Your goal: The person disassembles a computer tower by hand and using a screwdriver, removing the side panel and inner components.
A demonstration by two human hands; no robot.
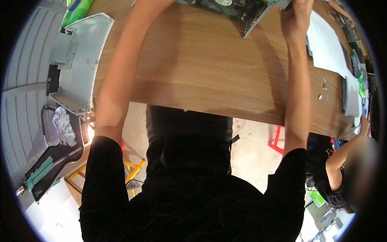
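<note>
A metal chassis with exposed electronics (236, 9) stands at the far edge of my view, its upper part cut off by the frame. A thin metal plate (258, 22) slants down from its right side toward the tabletop. My left hand (158, 4) is by the chassis's left end; its fingers lie outside the picture. At the right end, my right hand (297, 20) is closed against the chassis edge, with its fingertips partly cut off. Both of my forearms stretch forward over the brown wooden table (209, 68).
On the left stands a bent grey metal cover (82, 60), near a green roll-shaped thing (78, 12). White papers (328, 44) and several small pieces (323, 86) lie to the right. Another person (334, 173) sits at the right. A cart with cloths (62, 125) is at the left.
</note>
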